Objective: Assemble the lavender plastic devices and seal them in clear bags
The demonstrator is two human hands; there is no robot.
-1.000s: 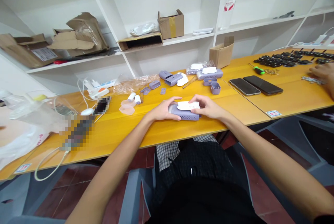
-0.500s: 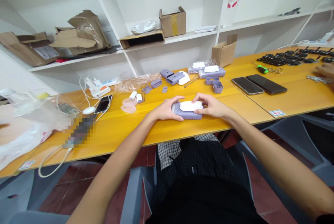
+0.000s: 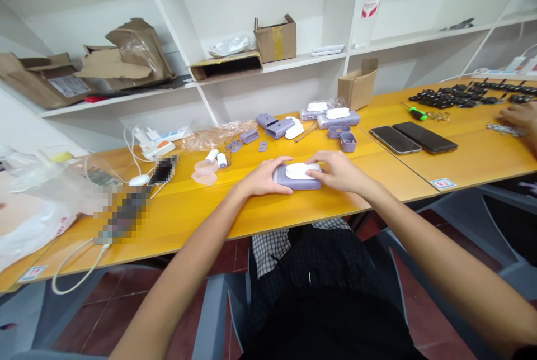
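Note:
A lavender-grey plastic case (image 3: 300, 184) with small holes along its side lies on the table in front of me. On its top sits a white oval plastic piece (image 3: 300, 170). My left hand (image 3: 267, 176) wraps round the left end of the case, thumb along the near side and fingers on the far side. My right hand (image 3: 335, 171) grips the right end, with fingertips against the white piece. Part of that right end is hidden under the hand. Beyond the hands lie two small grey cups (image 3: 348, 141), and a spring (image 3: 305, 132).
Two similar cases with white tops (image 3: 338, 118) stand at the back. Two white cylinders (image 3: 222, 160) and pinkish flat pieces (image 3: 205, 172) lie to the left. Two phones (image 3: 424, 137), a green screwdriver (image 3: 418, 113) and black parts (image 3: 444, 96) lie right, near another person's hand (image 3: 522, 115).
The view has shifted slightly. My right fingers have moved a little on the white piece, with the index finger drawn back towards its right end. The left hand keeps its hold.

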